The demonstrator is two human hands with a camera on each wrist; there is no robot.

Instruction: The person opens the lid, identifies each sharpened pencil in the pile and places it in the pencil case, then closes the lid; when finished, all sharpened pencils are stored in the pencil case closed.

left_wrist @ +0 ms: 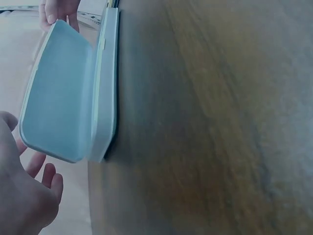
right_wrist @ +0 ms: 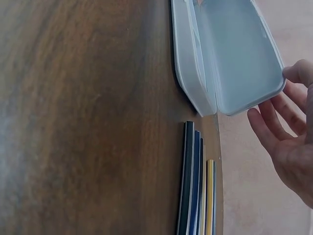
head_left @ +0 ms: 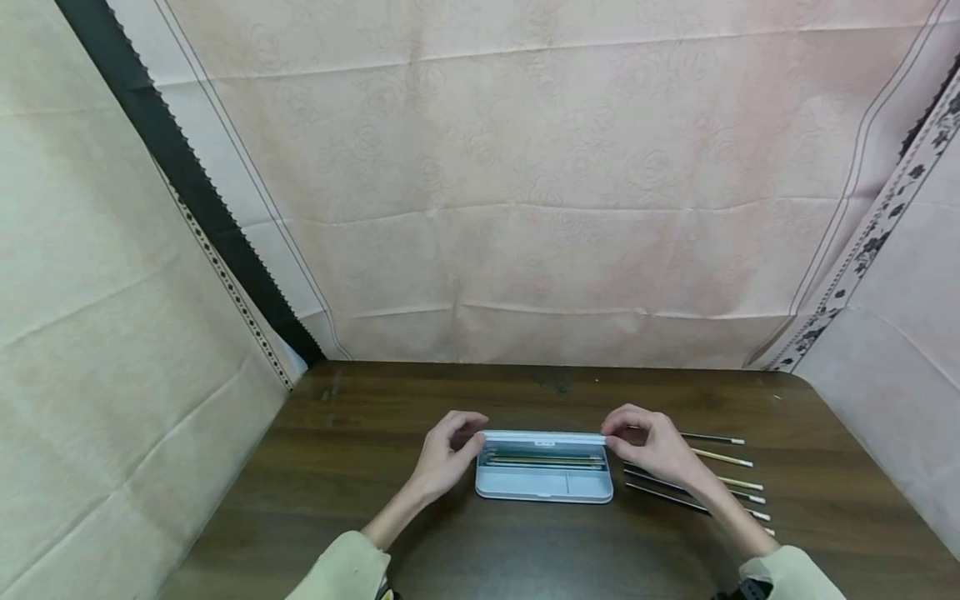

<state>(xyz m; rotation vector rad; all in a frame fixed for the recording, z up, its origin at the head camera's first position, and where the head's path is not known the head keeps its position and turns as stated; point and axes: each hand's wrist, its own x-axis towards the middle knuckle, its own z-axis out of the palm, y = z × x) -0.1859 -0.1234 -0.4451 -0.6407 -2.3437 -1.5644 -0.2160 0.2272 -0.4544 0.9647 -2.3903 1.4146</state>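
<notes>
A light blue pencil case (head_left: 525, 483) lies on the table with its lid (left_wrist: 56, 93) raised. Several pencils (head_left: 547, 460) are inside its back part. At the lid's left corner is my left hand (head_left: 444, 458), thumb at the edge and fingers curled behind it. My right hand (head_left: 654, 446) pinches the lid's right corner; in the right wrist view its thumb (right_wrist: 299, 72) is on the rim, with the other fingers beneath the lid.
Right of the case, several pencils with white ends (head_left: 742, 485) lie in a row, partly under my right forearm. The dark wooden table (head_left: 337, 500) meets a pale patterned cloth (head_left: 525, 250) at its back edge, with more cloth on both sides.
</notes>
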